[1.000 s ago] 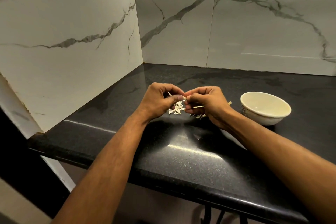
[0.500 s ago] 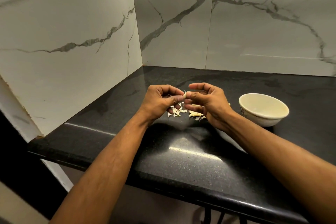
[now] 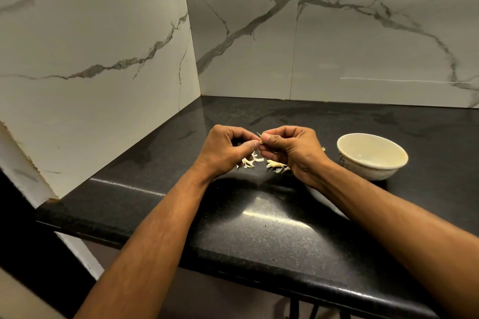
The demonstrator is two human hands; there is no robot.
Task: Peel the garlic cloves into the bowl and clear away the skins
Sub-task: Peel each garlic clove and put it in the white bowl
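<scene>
Both hands pinching a tiny garlic clove between fingertips (light, probably slippery), papery skins just below.

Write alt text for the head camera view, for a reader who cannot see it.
Two bare hands meet above a black stone counter, the left hand and right hand pinching a small garlic clove between their fingertips. Pale garlic skins lie scattered on the counter just beneath them. A cream bowl stands to the right, before marble-patterned wall tiles.
</scene>
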